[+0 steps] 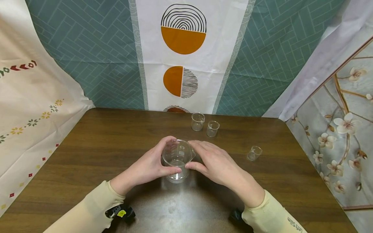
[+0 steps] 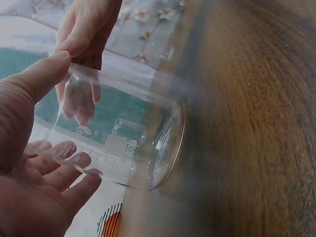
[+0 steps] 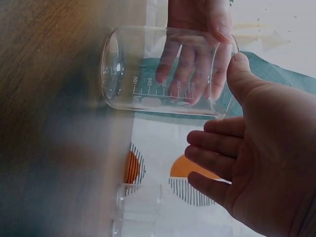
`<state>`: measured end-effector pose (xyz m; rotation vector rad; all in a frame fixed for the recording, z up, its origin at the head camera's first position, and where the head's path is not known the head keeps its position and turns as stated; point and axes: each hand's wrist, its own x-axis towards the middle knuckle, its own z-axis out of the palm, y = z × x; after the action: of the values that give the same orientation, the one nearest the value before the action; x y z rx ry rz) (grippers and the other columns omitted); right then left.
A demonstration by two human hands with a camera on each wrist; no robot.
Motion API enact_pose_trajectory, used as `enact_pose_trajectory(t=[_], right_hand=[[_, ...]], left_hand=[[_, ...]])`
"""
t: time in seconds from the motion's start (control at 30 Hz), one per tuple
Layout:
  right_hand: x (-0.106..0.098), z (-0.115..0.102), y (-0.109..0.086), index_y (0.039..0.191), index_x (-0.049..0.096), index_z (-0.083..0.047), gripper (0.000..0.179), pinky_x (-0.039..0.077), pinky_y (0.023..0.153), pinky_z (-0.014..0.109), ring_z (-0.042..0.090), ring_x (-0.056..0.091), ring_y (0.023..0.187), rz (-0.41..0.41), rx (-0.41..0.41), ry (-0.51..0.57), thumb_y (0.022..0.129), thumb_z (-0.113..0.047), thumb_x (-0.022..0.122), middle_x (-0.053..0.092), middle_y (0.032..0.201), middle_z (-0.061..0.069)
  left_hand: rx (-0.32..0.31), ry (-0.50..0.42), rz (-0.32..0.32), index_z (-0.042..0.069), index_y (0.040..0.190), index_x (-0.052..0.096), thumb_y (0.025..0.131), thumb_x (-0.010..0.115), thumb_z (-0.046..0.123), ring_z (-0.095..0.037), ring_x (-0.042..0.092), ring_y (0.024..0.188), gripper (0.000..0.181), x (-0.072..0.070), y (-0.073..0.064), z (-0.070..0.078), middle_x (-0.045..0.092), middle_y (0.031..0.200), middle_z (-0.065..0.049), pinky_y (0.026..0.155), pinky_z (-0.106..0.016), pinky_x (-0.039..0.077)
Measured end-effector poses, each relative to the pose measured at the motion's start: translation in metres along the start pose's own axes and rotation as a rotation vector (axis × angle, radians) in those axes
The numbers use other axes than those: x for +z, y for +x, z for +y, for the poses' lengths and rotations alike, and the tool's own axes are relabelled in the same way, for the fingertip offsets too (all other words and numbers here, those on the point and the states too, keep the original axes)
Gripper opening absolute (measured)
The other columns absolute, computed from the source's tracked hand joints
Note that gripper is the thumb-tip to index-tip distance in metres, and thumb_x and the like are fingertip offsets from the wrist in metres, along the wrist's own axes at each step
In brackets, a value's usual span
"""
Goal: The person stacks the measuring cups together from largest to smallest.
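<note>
A large clear glass beaker (image 1: 177,152) with white graduation marks stands on the wooden table between both hands, its spout pointing right. My left hand (image 1: 147,165) holds it from the left, thumb across the near side by the rim and fingers behind the glass. From the right, my right hand (image 1: 217,161) cups the air beside the spout. Its thumb tip (image 3: 240,58) is right at the rim, while its other fingers (image 3: 215,148) extend loosely, apart from the glass.
Two small glass beakers, one (image 1: 197,122) slightly bigger than the other (image 1: 212,128), stand toward the table's back edge. Another small beaker (image 1: 254,153) is farther right. Patterned cloths (image 1: 102,58) hang behind the table (image 1: 87,155) and along both sides.
</note>
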<state>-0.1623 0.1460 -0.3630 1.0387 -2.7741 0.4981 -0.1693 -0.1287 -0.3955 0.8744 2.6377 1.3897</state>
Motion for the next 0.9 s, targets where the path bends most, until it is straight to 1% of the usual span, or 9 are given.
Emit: enact_pose_trajectory(t=[0.1, 0.33, 0.53, 0.9], right_hand=[[0.0000, 0.0001, 0.0000, 0.158, 0.057, -0.013, 0.071, 0.047, 0.119, 0.047, 0.024, 0.058, 0.145, 0.000, -0.002, 0.001, 0.103, -0.053, 0.075, 0.062, 0.156, 0.004], [0.0003, 0.0006, 0.0005, 0.158, 0.057, -0.013, 0.071, 0.047, 0.120, 0.047, 0.024, 0.058, 0.145, 0.000, -0.004, -0.005, 0.103, -0.054, 0.075, 0.062, 0.156, 0.005], [0.0001, 0.0002, 0.0003, 0.158, 0.057, -0.013, 0.071, 0.047, 0.120, 0.047, 0.024, 0.058, 0.145, -0.003, 0.000, -0.002, 0.103, -0.054, 0.075, 0.062, 0.156, 0.004], [-0.0003, -0.0002, 0.0006, 0.158, 0.058, -0.012, 0.071, 0.048, 0.119, 0.048, 0.024, 0.059, 0.145, 0.003, -0.005, -0.004, 0.102, -0.054, 0.076, 0.062, 0.156, 0.004]], left_hand=[[0.000, -0.003, -0.002, 0.019, 0.157, 0.041, 0.085, 0.100, 0.032, -0.024, 0.066, 0.126, 0.094, -0.0002, 0.0000, 0.0000, 0.062, 0.145, -0.003, 0.108, -0.051, 0.053], [0.001, 0.000, -0.003, 0.019, 0.157, 0.041, 0.085, 0.100, 0.030, -0.023, 0.065, 0.128, 0.093, -0.0004, 0.0004, -0.0004, 0.061, 0.147, -0.002, 0.109, -0.051, 0.053], [0.002, -0.008, -0.004, 0.017, 0.157, 0.042, 0.085, 0.100, 0.031, -0.023, 0.066, 0.127, 0.093, -0.0003, 0.0004, -0.0003, 0.062, 0.146, -0.002, 0.109, -0.051, 0.053], [0.010, -0.013, 0.000, 0.019, 0.156, 0.043, 0.085, 0.100, 0.031, -0.023, 0.066, 0.126, 0.092, -0.0004, 0.0006, -0.0013, 0.063, 0.144, -0.002, 0.108, -0.051, 0.053]])
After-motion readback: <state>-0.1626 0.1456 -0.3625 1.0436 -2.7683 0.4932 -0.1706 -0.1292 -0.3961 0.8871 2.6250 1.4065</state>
